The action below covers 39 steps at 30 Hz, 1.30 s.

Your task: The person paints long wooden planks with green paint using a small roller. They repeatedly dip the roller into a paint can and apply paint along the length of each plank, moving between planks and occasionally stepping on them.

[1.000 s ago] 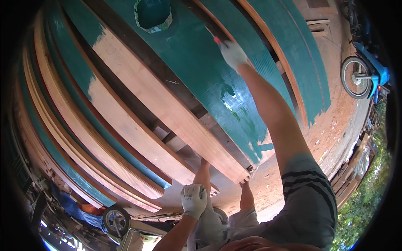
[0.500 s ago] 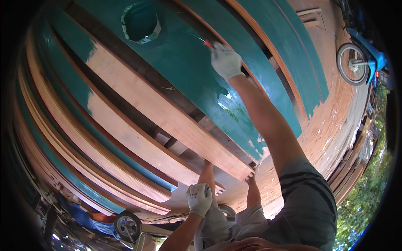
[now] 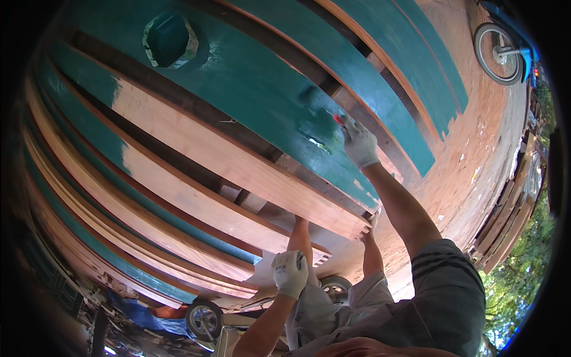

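A broad, glossy green plank (image 3: pixel 256 101) is being flanked on its left by a long, mostly bare wooden board (image 3: pixel 196 137), and an eight-sided paint container (image 3: pixel 191 46) is being supported on the plank's far part. Low near the left leg (image 3: pixel 300 235), the white-gloved left hand (image 3: pixel 290 273) is being held with fingers curled closed, while at the plank's right edge, toward its nearer end, the white-gloved right hand (image 3: pixel 360 143) is being held with fingers gripping a small red-handled tool (image 3: pixel 338 119).
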Each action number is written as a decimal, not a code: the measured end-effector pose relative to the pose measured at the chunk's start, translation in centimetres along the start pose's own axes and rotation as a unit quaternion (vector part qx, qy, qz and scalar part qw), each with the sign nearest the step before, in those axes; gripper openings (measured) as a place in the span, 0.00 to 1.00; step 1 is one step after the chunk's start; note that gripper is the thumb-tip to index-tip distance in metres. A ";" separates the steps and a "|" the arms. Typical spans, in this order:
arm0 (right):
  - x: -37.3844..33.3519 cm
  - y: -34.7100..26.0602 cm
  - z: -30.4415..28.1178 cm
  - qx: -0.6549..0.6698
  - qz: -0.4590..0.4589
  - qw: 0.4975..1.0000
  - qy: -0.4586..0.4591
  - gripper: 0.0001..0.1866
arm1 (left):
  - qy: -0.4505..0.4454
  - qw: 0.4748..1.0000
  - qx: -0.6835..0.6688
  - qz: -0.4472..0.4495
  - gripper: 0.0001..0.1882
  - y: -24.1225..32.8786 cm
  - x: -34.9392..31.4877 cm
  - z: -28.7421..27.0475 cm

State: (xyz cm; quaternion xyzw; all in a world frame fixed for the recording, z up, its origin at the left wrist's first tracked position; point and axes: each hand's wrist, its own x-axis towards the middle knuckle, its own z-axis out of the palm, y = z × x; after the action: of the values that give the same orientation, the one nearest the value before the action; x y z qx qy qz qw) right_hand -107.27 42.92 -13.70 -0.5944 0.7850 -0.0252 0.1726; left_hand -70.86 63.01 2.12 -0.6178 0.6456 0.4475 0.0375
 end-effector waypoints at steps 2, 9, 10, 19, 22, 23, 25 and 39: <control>4.6 -2.8 -0.4 0.062 -0.015 0.997 0.040 0.19 | -0.007 1.000 0.009 0.006 0.07 0.2 0.1 0.3; 16.7 -8.5 3.3 0.029 -0.018 0.996 0.083 0.18 | -0.015 0.999 0.034 0.037 0.06 0.7 0.1 0.5; 15.8 -7.6 3.7 0.045 -0.013 0.995 0.085 0.19 | -0.015 0.998 0.036 0.043 0.06 1.0 0.3 0.3; 3.2 -1.3 1.2 0.044 0.026 0.998 0.025 0.18 | -0.021 0.998 0.050 0.028 0.06 1.4 -0.1 0.6; 7.4 -3.5 1.6 0.065 0.022 0.997 0.045 0.16 | -0.027 0.998 0.055 0.031 0.06 1.3 -0.3 1.0; 8.8 -4.1 1.8 0.063 0.022 0.997 0.040 0.16 | -0.032 0.997 0.057 0.033 0.05 1.1 -0.4 1.0; 8.5 -3.7 2.6 0.063 0.028 0.997 0.029 0.16 | -0.034 0.997 0.062 0.038 0.06 1.2 -0.4 1.0; -28.3 16.6 1.4 0.021 0.232 0.965 -0.120 0.20 | -0.038 0.983 0.150 0.094 0.08 4.9 0.5 2.3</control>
State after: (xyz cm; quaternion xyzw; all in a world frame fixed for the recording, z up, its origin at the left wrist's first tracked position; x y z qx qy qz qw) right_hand -115.59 74.62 -12.22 -0.3907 0.8744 0.0703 0.2791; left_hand -76.20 63.28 3.08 -0.5239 0.7589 0.3702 0.1121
